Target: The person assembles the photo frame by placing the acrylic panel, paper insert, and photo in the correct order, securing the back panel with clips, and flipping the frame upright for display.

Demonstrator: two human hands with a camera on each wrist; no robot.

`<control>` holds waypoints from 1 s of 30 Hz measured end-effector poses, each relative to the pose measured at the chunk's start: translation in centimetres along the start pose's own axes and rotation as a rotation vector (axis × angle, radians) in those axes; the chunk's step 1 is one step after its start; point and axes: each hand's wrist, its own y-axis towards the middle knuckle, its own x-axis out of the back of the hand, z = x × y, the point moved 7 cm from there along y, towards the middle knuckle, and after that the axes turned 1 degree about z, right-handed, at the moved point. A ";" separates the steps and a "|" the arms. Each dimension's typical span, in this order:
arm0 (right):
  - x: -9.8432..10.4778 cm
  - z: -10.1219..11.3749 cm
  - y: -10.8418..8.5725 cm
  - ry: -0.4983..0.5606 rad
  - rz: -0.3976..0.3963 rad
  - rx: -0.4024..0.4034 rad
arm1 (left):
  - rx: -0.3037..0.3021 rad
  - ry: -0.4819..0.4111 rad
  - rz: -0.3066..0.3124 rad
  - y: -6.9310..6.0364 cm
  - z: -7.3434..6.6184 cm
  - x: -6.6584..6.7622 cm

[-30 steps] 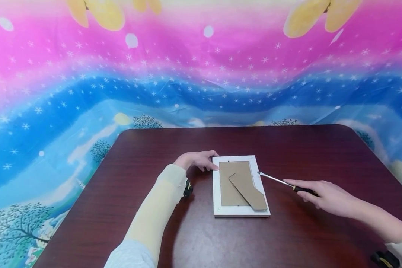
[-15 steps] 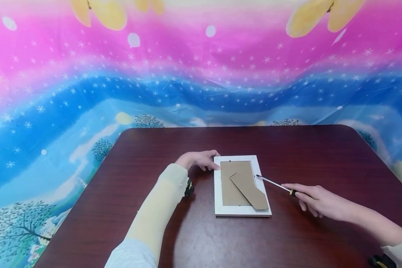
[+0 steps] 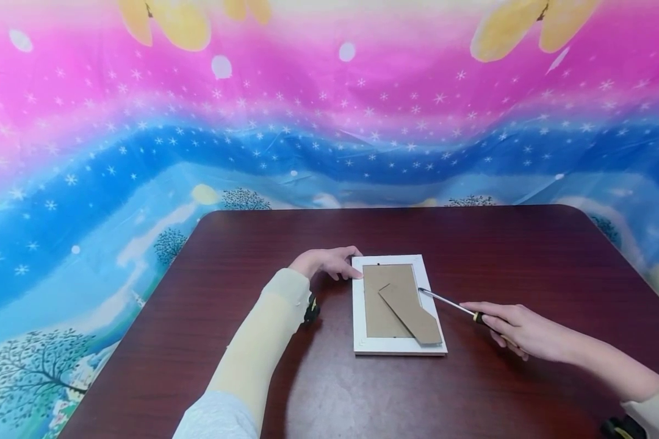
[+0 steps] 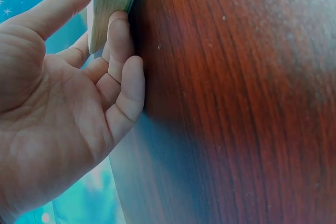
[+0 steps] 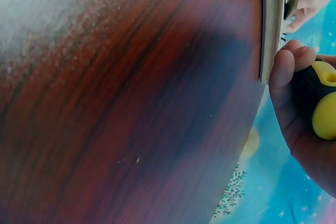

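A white picture frame (image 3: pixel 359 317) lies face down on the table, its brown backing board (image 3: pixel 376 320) showing. A folding stand leg (image 3: pixel 417 320) slants across the board. At the frame's far left corner my left hand (image 3: pixel 332 263) grips the edge; the left wrist view shows the thumb on top and fingers against the side (image 4: pixel 113 17). My right hand (image 3: pixel 529 334) holds a screwdriver (image 3: pixel 450 302) by its black and yellow handle (image 5: pixel 324 116). The screwdriver's tip is at the inner right edge of the frame, by a small dark tab; whether they touch is unclear.
The dark red-brown table (image 3: pixel 252 244) has rounded far corners. Behind it hangs a pink and blue cloth (image 3: pixel 329 122) with snowflakes and trees. Black straps or devices (image 3: pixel 311 309) sit at both wrists.
The screwdriver tip has moved from the frame's outer right border in to the edge of the backing board. My left hand keeps its grip, and the view has shifted slightly.
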 end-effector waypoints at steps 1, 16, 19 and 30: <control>0.0 0.0 0.0 -0.003 -0.002 -0.001 | 0.000 0.002 -0.002 0.0 0.0 0.0; 0.4 -0.1 0.1 0.034 0.012 -0.080 | 0.006 0.008 -0.009 0.1 -0.3 0.0; 0.4 -0.2 0.2 0.061 0.019 -0.055 | 0.006 0.009 -0.010 0.1 -0.2 0.1; 0.4 -0.1 0.6 0.088 0.041 -0.035 | 0.020 -0.001 -0.023 -0.2 -0.3 -0.2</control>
